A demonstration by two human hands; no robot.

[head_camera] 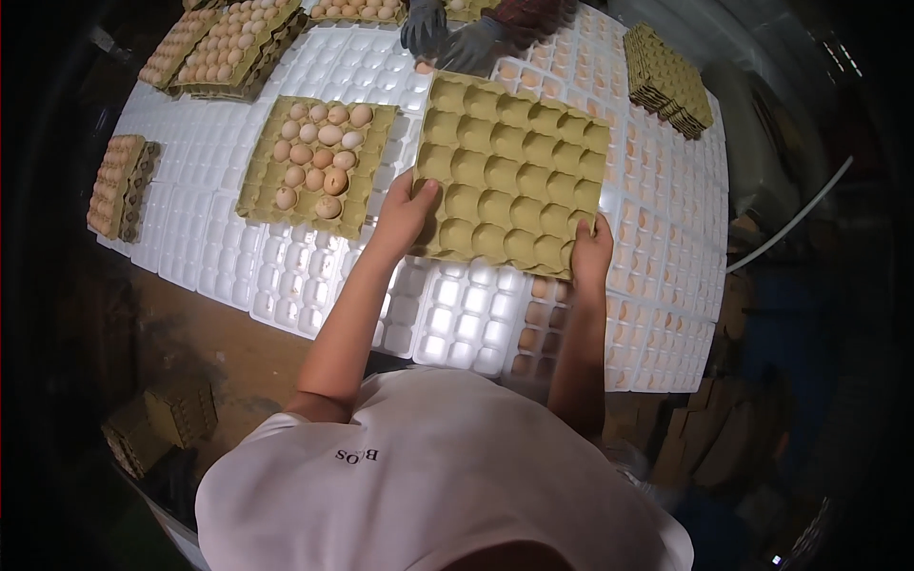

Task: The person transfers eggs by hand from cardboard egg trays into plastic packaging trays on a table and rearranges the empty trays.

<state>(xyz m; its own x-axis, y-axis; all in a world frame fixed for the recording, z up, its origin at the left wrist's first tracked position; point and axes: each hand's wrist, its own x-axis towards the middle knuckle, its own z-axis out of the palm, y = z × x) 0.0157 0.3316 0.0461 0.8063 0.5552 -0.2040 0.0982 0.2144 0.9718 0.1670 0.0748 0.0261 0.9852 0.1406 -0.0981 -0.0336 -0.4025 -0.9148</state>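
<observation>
An empty yellow-green pulp egg tray [510, 175] is held between my two hands over the white egg trays. My left hand [407, 218] grips its left side near the lower corner, the thumb lying on top. On the opposite edge, my right hand [593, 250] has hold of the lower right corner. To the left lies a second pulp tray [253, 189], partly filled with brown eggs [314, 178]. Beneath the held tray, some brown eggs [528, 339] sit in the cups of a white tray; whatever lies directly under it is hidden.
White foam-like trays [228, 235] cover the surface, those at right [664, 271] holding eggs. Egg-filled pulp trays [221, 53] stand at back left, another stack [114, 185] at far left. Nested pulp trays [668, 78] stand back right. Across the table are another person's gloved hands [471, 46].
</observation>
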